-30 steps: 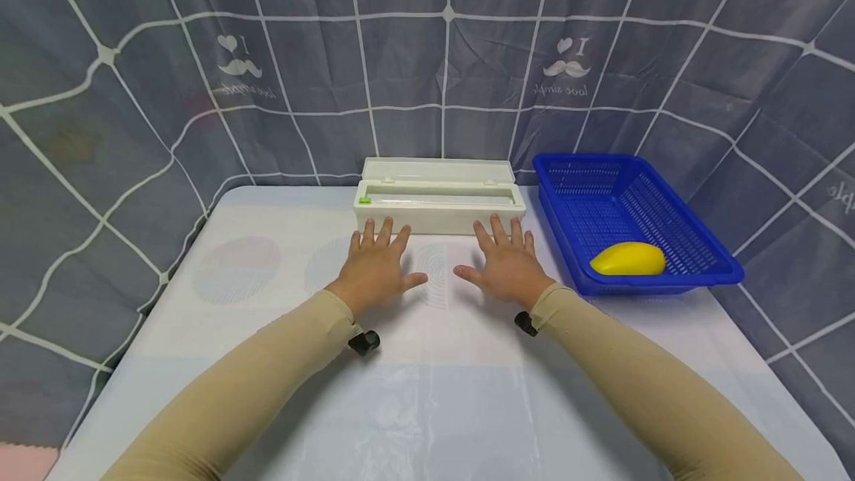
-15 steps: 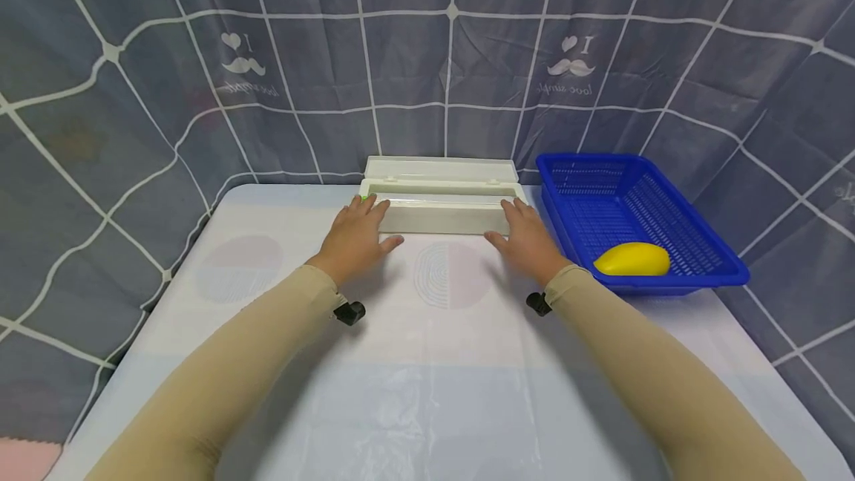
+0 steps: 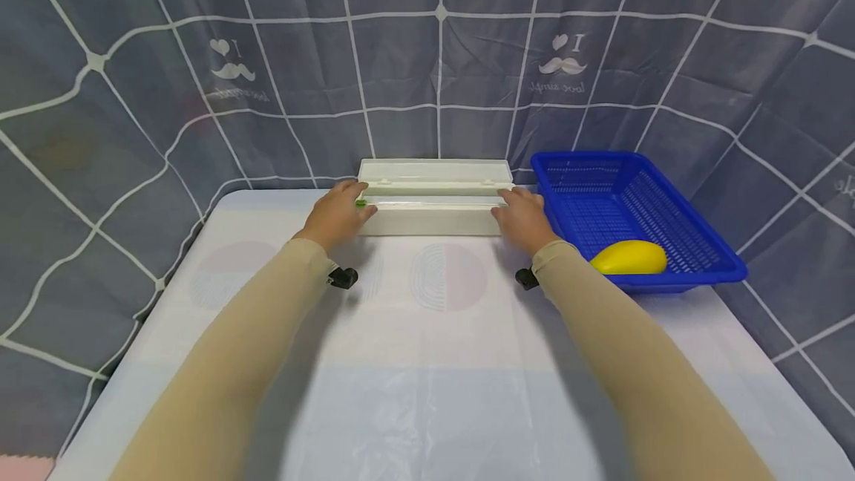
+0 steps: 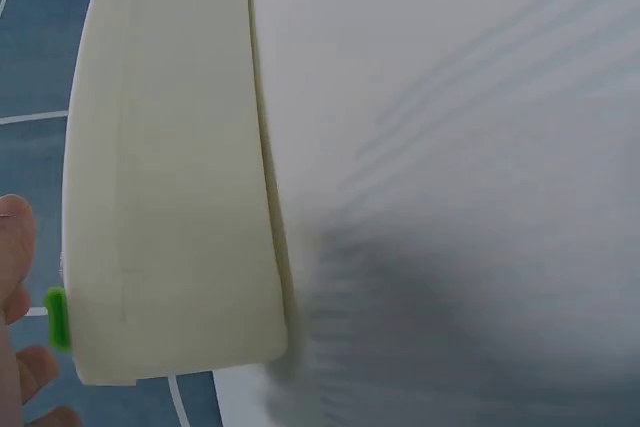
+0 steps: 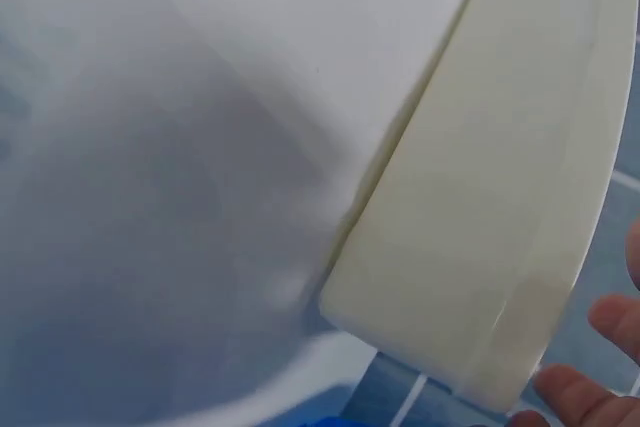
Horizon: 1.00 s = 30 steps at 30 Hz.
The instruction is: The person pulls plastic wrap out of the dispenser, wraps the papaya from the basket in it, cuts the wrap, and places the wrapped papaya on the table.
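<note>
My left hand (image 3: 334,215) and right hand (image 3: 523,220) frame the two ends of a long white plastic-wrap dispenser (image 3: 434,221) at the table's (image 3: 414,340) far side, its lid (image 3: 434,170) tipped back. My fingers are spread and pinch nothing; I cannot tell whether they touch it. A green slider (image 3: 361,203) sits by my left fingers. On the grey curtain (image 3: 394,65) behind, mirrored lettering (image 3: 558,86) reads "I", a heart, a moustache, then "love simpl", its end unclear. Right of the dispenser, a blue basket (image 3: 668,283) holds a yellow mango-shaped object (image 3: 629,257).
</note>
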Available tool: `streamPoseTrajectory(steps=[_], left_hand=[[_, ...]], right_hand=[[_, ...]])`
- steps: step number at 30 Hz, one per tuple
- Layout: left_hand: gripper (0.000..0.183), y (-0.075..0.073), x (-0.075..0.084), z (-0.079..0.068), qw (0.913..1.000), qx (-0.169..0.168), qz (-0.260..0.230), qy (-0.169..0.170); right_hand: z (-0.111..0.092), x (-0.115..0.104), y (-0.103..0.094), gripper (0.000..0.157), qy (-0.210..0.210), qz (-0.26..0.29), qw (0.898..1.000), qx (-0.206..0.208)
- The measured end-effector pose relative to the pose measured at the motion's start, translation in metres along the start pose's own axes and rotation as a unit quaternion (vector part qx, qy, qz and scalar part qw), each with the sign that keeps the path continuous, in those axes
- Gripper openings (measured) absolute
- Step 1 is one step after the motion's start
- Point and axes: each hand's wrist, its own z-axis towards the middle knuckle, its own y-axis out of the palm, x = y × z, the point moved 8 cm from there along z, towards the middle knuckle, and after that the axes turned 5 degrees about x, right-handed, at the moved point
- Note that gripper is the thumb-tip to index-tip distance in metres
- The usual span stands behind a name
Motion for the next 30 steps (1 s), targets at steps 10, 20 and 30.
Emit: streamPoseTrajectory(steps=[10, 20, 30], left_hand=[[0.052, 0.012, -0.003, 0.012, 0.9999, -0.011, -0.004, -0.006], [0.042, 0.014, -0.005, 0.019, 0.9998, -0.014, -0.014, -0.009], [0.04, 0.011, -0.005, 0.023, 0.9999, -0.006, -0.016, 0.001]], right_hand=[[0.012, 0.014, 0.003, 0.042, 0.003, -0.026, 1.0, -0.006], [0.016, 0.021, 0.003, 0.038, 0.044, -0.022, 0.999, 0.001], [0.022, 0.014, -0.001, 0.033, 0.027, -0.026, 0.999, 0.014]])
